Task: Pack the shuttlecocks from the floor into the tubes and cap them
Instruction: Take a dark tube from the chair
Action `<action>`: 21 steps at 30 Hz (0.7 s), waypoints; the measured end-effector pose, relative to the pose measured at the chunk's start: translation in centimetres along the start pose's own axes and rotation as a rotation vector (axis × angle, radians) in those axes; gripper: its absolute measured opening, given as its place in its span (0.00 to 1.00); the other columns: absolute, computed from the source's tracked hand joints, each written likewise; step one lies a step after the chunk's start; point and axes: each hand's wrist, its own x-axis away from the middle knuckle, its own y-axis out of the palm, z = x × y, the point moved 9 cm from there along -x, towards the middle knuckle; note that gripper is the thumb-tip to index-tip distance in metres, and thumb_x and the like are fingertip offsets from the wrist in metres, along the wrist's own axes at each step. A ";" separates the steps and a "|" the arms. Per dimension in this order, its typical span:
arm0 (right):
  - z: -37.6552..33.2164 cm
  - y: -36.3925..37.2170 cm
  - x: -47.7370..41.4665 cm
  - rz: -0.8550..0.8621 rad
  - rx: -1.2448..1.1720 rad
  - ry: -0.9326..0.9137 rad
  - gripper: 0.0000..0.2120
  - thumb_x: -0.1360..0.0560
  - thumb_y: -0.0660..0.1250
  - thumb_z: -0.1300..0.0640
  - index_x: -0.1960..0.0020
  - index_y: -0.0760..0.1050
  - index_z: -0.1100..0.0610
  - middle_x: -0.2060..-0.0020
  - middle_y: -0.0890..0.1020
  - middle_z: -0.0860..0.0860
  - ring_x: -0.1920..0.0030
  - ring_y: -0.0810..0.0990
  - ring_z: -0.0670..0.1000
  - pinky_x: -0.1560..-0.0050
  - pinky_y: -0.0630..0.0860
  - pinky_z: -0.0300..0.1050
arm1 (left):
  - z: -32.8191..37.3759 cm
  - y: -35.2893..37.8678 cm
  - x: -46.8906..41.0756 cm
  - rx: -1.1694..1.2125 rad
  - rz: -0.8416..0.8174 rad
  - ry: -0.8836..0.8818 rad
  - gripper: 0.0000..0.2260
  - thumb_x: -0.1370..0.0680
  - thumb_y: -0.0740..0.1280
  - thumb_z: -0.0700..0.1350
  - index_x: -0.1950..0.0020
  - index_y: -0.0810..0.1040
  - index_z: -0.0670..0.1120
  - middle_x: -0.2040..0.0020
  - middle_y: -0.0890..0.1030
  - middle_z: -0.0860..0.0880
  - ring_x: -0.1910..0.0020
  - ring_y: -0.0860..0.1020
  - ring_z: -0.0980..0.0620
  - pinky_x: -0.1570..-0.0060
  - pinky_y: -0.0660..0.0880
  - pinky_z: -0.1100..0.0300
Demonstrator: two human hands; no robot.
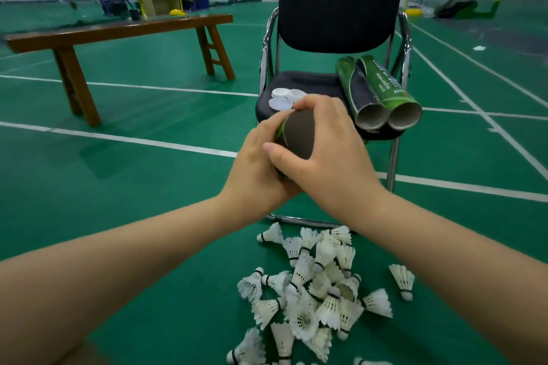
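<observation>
Shuttlecocks [314,296] lie in a loose white heap on the green floor [148,187] just below your forearms, some on their sides and overlapping. 1 shuttlecock [401,280] sits apart to the right of the heap.

In the head view you hold a tube [298,135] up in front of the chair [341,0], its dark round end facing you and a strip of green side showing at the left. Your left hand [258,169] wraps the tube from the left and below. Your right hand [326,151] curls over it from the right, thumb laid across the near edge, so both hands grip it.

On the chair seat, 2 more tubes [382,92] lie side by side with their open ends toward you. A few white caps [286,98] rest on the seat just behind your fingers. A wooden bench [118,29] stands well off to the left.
</observation>
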 end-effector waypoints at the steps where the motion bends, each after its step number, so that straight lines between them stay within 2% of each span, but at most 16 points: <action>1: 0.7 1.0 0.5 -0.021 -0.017 0.019 0.27 0.32 0.71 0.45 0.39 0.67 0.55 0.47 0.68 0.47 0.44 0.69 0.51 0.44 0.65 0.41 | -1.1 0.4 0.6 -0.020 -0.031 -0.011 0.30 0.38 0.68 0.52 0.38 0.62 0.61 0.42 0.75 0.48 0.45 0.75 0.49 0.46 0.73 0.51; 4: 2.5 3.7 1.9 -0.054 -0.052 0.047 0.30 0.33 0.68 0.42 0.37 0.66 0.56 0.46 0.67 0.47 0.42 0.68 0.50 0.41 0.65 0.40 | -4.1 1.4 2.0 -0.044 -0.103 -0.062 0.31 0.37 0.68 0.52 0.36 0.60 0.60 0.40 0.75 0.49 0.43 0.74 0.51 0.44 0.71 0.56; 8: 4.7 6.4 2.4 -0.065 -0.054 0.081 0.32 0.33 0.66 0.39 0.37 0.66 0.57 0.44 0.68 0.49 0.41 0.68 0.50 0.40 0.66 0.42 | -6.9 2.4 2.5 0.015 -0.162 -0.078 0.31 0.36 0.69 0.50 0.35 0.62 0.59 0.39 0.74 0.48 0.41 0.74 0.50 0.42 0.72 0.51; 11: 6.2 8.4 2.8 -0.073 -0.073 0.092 0.32 0.33 0.63 0.37 0.38 0.66 0.57 0.45 0.67 0.48 0.42 0.68 0.49 0.41 0.64 0.39 | -9.1 2.9 3.1 -0.002 -0.188 -0.083 0.32 0.35 0.70 0.48 0.33 0.62 0.56 0.38 0.74 0.48 0.41 0.74 0.50 0.42 0.71 0.52; 14: 7.5 10.6 3.6 -0.085 -0.121 0.131 0.30 0.32 0.64 0.39 0.38 0.66 0.56 0.46 0.66 0.46 0.42 0.67 0.48 0.42 0.63 0.35 | -11.4 3.1 4.3 -0.047 -0.219 -0.080 0.33 0.34 0.71 0.43 0.32 0.64 0.49 0.38 0.72 0.51 0.40 0.72 0.53 0.41 0.69 0.57; 17: 8.0 12.9 4.4 -0.108 -0.150 0.153 0.30 0.33 0.65 0.39 0.38 0.66 0.55 0.47 0.65 0.45 0.43 0.67 0.46 0.42 0.62 0.34 | -13.4 2.9 5.4 -0.080 -0.248 -0.064 0.33 0.34 0.72 0.41 0.32 0.64 0.49 0.39 0.70 0.54 0.40 0.71 0.55 0.41 0.67 0.63; 21: 8.8 16.0 5.4 -0.162 -0.194 0.197 0.27 0.33 0.67 0.43 0.39 0.66 0.54 0.48 0.65 0.45 0.44 0.66 0.44 0.44 0.61 0.30 | -15.8 2.7 6.9 -0.119 -0.307 -0.051 0.32 0.34 0.71 0.44 0.33 0.62 0.50 0.39 0.70 0.53 0.40 0.70 0.54 0.39 0.65 0.66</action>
